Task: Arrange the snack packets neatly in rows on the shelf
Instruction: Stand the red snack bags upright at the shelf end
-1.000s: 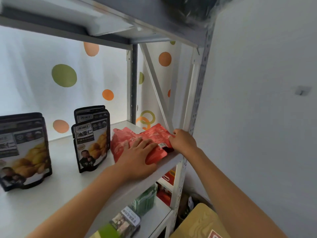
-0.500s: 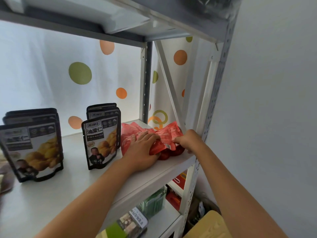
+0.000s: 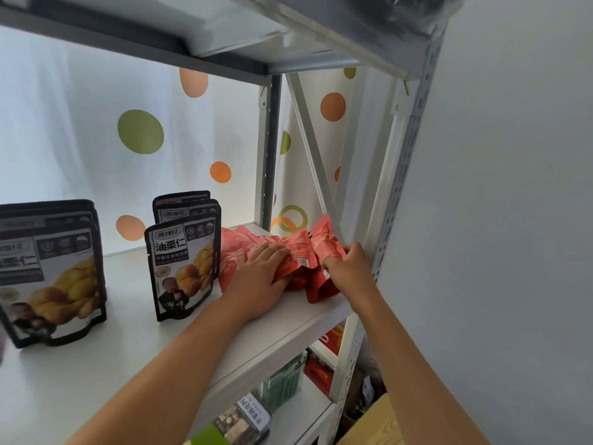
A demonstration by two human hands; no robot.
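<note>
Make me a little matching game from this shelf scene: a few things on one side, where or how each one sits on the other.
Things:
1. red snack packets
2. black chestnut pouches
3. left hand
4. right hand

Descriptions:
A. standing upright in a row, one behind another
B. fingers curled round the rightmost red packet's edge, beside the shelf post
C. crumpled bunch at the shelf's right end
D. laid flat, fingers straight, on the red packets

Pairs: 1-C, 2-A, 3-D, 4-B
</note>
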